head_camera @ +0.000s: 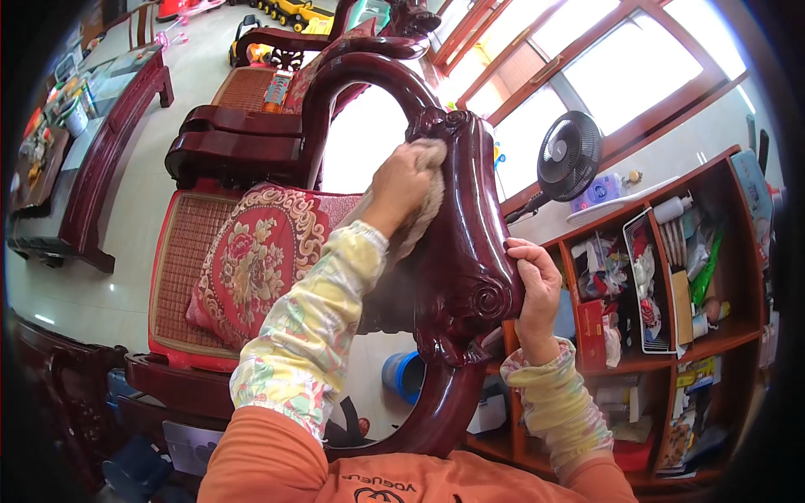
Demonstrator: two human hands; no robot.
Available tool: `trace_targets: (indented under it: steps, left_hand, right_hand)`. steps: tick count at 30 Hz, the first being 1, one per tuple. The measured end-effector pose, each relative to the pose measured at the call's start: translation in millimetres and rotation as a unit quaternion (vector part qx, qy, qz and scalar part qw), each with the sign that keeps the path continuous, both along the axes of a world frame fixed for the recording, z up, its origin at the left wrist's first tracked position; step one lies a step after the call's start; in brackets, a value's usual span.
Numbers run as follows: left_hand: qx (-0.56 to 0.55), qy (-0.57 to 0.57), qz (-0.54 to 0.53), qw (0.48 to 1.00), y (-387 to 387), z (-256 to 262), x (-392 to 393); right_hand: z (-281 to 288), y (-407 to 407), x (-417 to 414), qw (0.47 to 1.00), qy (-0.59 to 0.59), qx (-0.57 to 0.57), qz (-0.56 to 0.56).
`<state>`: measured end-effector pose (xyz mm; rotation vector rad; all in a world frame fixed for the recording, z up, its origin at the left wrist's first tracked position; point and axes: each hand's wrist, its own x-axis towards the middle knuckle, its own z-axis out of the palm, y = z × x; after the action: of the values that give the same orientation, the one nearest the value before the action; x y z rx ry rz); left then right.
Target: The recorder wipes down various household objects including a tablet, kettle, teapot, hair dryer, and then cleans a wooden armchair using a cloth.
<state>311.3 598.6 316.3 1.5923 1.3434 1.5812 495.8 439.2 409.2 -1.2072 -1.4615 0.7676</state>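
My left hand (402,185) holds a beige cloth (427,214) against the inner side of the carved top rail (468,207) of a dark, glossy wooden chair. Part of the cloth hangs below the fingers. On the rail's outer side, near a carved scroll, my right hand (538,283) rests with fingertips touching the wood and holds nothing. Patterned sleeve covers lie over both forearms. A red floral cushion (258,264) leans on the woven seat mat (188,270), left of my left arm.
Right of the chair stand a black fan (569,156) and a wooden shelf unit (654,364) with baskets and bottles. Under the chair back is a blue bucket (396,376). A low table (119,144) bearing many items stands at the left; another wooden chair's armrest (277,36) shows farther off.
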Motion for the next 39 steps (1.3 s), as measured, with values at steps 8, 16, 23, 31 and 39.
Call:
trace_targets:
  steps: [8, 16, 23, 31, 39]
  left_hand:
    - [0.012, 0.092, -0.001, 0.996, 27, 70, 11]
    - [-0.203, 0.087, -0.083, 0.972, -3, -9, -29]
    - [-0.114, -0.028, 0.001, 0.993, 2, -40, -6]
    - [0.009, -0.092, 0.010, 0.996, 113, -14, -17]
    - [-0.045, -0.159, -0.113, 0.980, 67, -75, -20]
  right_hand:
    - [2, 1, -1, 1.000, 0.020, -0.017, -0.001]
    - [-1, 5, 4, 1.000, 0.003, -0.011, 0.002]
    - [-1, 2, 4, 1.000, -0.007, -0.004, -0.003]
    - [2, -1, -10, 1.000, 0.011, -0.012, 0.006]
    - [4, 0, -5, 1.000, 0.012, -0.010, -0.001]
